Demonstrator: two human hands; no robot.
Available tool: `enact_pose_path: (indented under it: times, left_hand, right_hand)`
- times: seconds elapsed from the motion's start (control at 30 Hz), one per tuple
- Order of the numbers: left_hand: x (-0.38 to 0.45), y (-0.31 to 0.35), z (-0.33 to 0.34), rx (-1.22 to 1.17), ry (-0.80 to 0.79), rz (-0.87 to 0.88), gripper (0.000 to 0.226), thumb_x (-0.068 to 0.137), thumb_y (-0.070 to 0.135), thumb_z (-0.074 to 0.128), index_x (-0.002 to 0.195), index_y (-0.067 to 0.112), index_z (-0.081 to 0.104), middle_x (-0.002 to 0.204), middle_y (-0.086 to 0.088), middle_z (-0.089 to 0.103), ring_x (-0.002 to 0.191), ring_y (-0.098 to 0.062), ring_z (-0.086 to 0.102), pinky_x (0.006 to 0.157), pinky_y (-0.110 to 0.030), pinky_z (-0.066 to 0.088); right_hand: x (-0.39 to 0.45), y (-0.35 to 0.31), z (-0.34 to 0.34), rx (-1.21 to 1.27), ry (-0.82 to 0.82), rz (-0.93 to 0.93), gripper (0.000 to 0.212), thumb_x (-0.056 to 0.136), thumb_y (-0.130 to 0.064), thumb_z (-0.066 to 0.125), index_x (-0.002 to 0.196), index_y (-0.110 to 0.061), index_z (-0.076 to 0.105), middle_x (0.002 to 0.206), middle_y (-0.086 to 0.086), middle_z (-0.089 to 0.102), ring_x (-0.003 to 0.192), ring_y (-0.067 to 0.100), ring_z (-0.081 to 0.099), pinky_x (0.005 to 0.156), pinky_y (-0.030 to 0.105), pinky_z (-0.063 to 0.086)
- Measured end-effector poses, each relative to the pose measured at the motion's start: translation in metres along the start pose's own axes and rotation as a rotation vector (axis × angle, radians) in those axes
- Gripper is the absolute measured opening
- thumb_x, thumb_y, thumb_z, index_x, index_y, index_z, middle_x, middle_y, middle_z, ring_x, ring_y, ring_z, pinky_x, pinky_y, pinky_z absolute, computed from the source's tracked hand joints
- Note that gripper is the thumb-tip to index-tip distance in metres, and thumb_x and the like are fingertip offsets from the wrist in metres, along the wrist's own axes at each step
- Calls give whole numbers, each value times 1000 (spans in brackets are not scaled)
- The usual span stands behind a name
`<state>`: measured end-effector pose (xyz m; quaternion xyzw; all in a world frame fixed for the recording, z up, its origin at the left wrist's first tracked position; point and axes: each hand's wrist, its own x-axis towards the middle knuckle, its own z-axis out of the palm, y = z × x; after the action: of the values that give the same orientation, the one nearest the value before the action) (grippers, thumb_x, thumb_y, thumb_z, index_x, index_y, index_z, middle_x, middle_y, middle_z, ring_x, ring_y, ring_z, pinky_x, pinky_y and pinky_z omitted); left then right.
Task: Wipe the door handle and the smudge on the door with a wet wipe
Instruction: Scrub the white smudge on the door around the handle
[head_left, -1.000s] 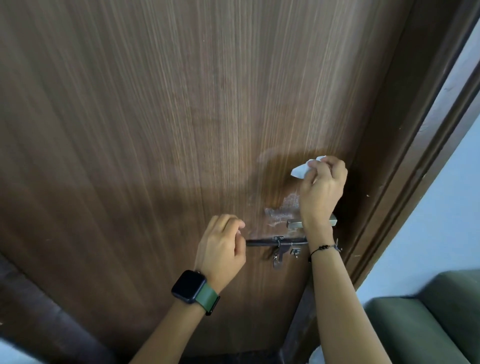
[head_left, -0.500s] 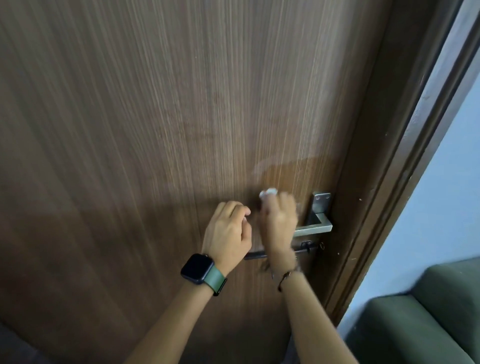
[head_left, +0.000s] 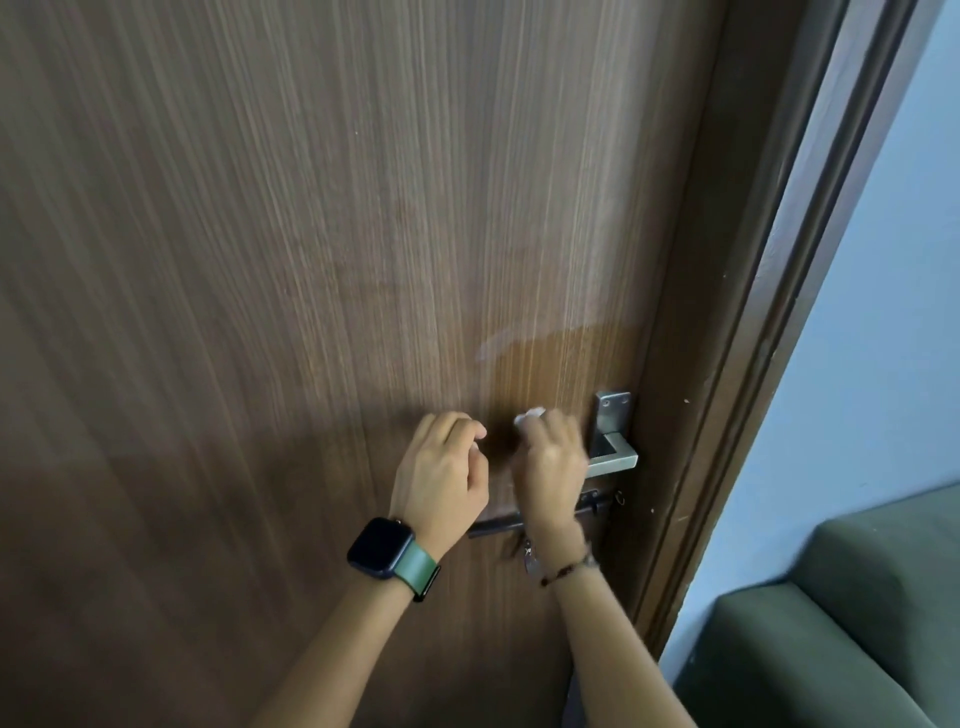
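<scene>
A right hand (head_left: 550, 462) pinches a white wet wipe (head_left: 529, 414) against a brown door (head_left: 260, 260), just left of the metal door handle (head_left: 613, 447). The left hand (head_left: 441, 473), fingers loosely curled and holding nothing, hovers beside it. A damp wiped patch (head_left: 561, 364) shows above.

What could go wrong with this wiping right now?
The wet wipe is bunched small in the right hand, so strokes may miss the pale smear edge higher on the door. The right wrist sits against the dark slide bolt below the door handle; the bracelet could snag.
</scene>
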<state>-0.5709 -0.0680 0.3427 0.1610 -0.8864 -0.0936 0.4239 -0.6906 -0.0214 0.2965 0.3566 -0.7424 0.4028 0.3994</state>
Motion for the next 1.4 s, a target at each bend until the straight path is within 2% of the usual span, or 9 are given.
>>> enact_pose_path:
  times: [0.13,0.27,0.53,0.73,0.83,0.93,1.13,1.3,1.4]
  left_hand:
    - [0,4,4,-20,-11,10,19,75,3,45,80,2,64,81,-8,66,76,-25,60,64,-31,51]
    - [2,6,8,-45,-22,14,14,71,-8,57,80,1,63,81,-10,66,75,-27,60,62,-34,53]
    - [9,7,17,-41,-4,26,14,73,-3,53,80,2,64,80,-10,66,75,-26,60,64,-29,49]
    - [12,9,22,-50,-15,24,15,69,-10,60,79,0,64,79,-11,66,74,-27,60,62,-30,50]
    - [12,9,25,-45,-20,22,14,70,-8,58,80,0,64,80,-11,66,74,-27,61,60,-30,52]
    - [9,9,24,-33,-35,31,13,71,-6,56,80,0,64,80,-11,66,74,-27,60,61,-31,52]
    - [7,7,24,-36,-31,7,15,69,-10,59,79,0,64,79,-11,66,73,-27,60,62,-30,50]
    - [2,10,26,-41,-28,23,18,76,3,47,80,2,64,80,-10,66,74,-25,60,62,-30,51]
    - [0,11,27,-34,-45,19,14,71,-6,57,80,1,64,80,-10,66,74,-26,60,63,-28,48]
  right_hand:
    - [-7,22,-11,-56,-127,-243,18,61,6,68,70,-8,67,70,6,64,65,23,59,48,27,46]
    - [53,52,-27,-42,114,163,13,73,4,65,65,-5,62,65,10,59,64,29,55,47,33,45]
    - [-8,18,-11,-44,-170,18,19,70,0,61,54,-11,58,53,5,58,49,24,57,45,30,48]
    - [47,41,-24,34,26,468,18,75,-1,64,59,-5,58,60,9,59,51,27,56,43,30,40]
    - [25,13,-11,6,-104,421,11,64,7,63,61,-3,63,63,13,63,55,31,59,58,38,52]
    - [8,14,-8,35,-168,409,12,71,6,62,66,-4,66,65,10,67,63,29,62,95,44,45]
    - [33,36,-20,22,-83,576,10,77,-2,63,67,-2,67,68,16,66,67,35,61,66,38,49]
    - [5,9,-9,64,-237,471,16,82,1,54,71,-1,65,70,14,67,70,29,63,109,38,35]
    - [16,15,-27,146,-114,433,21,84,-3,59,63,-4,60,62,9,61,57,23,56,80,35,50]
